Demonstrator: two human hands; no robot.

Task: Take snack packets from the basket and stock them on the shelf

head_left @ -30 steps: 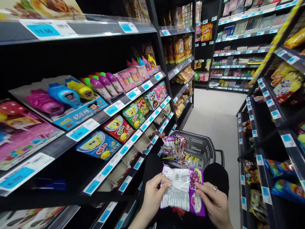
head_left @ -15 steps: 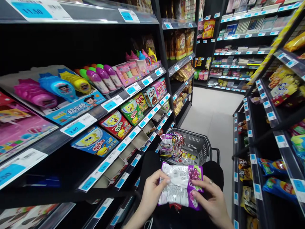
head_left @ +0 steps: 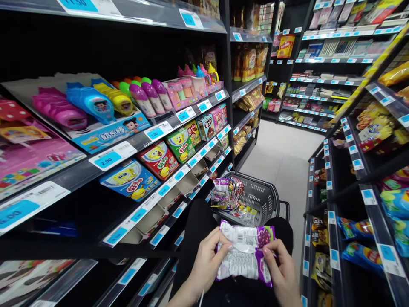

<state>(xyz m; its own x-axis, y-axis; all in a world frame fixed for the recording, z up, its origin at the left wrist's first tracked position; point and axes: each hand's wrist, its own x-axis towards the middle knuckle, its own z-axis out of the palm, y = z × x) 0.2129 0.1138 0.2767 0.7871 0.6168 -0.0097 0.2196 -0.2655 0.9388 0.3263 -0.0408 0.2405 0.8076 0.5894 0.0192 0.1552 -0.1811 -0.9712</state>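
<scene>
A purple and white candy bag (head_left: 241,256) with grapes printed on one corner is held over my lap, its printed back and seam facing up. My left hand (head_left: 211,256) pinches its left edge, thumb on top. At the right edge, my right hand (head_left: 280,266) grips the bag between thumb and fingers. Just beyond my knees a dark grey shopping basket (head_left: 265,192) rests on the floor. Inside it lies a pile of small colourful snack packets (head_left: 231,192), mostly at its left side.
Close on the left run shelves with price labels, holding Spongebob boxes (head_left: 158,160) and blue, pink and yellow bottle-shaped toys (head_left: 92,104). Snack bags (head_left: 362,256) fill part of the right-hand shelves. A pale tiled aisle floor (head_left: 275,140) leads to more shelving at the back.
My right hand's fingers have closed in to a pinch on the bag's right edge. The bag stays over my lap. The view has turned slightly.
</scene>
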